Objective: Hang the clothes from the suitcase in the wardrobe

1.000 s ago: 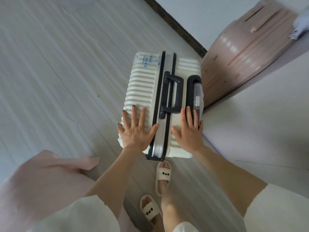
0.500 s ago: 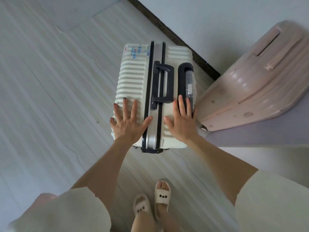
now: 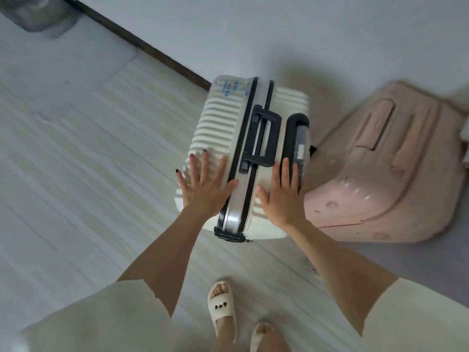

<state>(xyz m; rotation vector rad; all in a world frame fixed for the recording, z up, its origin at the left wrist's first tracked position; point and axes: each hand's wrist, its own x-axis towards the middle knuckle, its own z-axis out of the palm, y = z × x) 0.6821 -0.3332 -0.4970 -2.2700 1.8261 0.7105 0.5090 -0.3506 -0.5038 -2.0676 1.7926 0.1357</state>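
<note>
**Suitcase moved along floor, not opened yet**

Suitcase point(image 3: 243, 158) stood upright on the floor point(image 3: 88, 186), cream ribbed shell, black frame and carry handle point(image 3: 264, 138) on top, pull handle point(image 3: 300, 141) retracted. Case shut; no clothes visible.

Left hand point(image 3: 205, 189) lay flat on the top, fingers straight and spread, left of the frame. Right hand point(image 3: 281, 196) lay flat on the other half, fingers straight and together, just beside the pull handle. Neither grip closed on anything: both palms pressed, both wide, holding nothing.

Change vs 1 s ago: hands kept the same spots on the case, but the surroundings shifted. Pink case point(image 3: 380, 174) went from upper right, apart from the suitcase, to just beside its right side, possibly touching; can't tell. Skirting point(image 3: 142, 44) swung across the frame. Slippers point(image 3: 223, 306) dropped back from the case's near edge. Pink fabric at lower left was gone from view. Read: person pushed or turned the suitcase on its wheels while stepping, palms steering it.

Meaning for task: very early stage, positioning only. Wardrobe not in view. Next likely need: lay the suitcase down on open floor, release latches, lift lid. Room on the left looked ample; pink case crowded the right, so tipping that way risked a knock.
</note>
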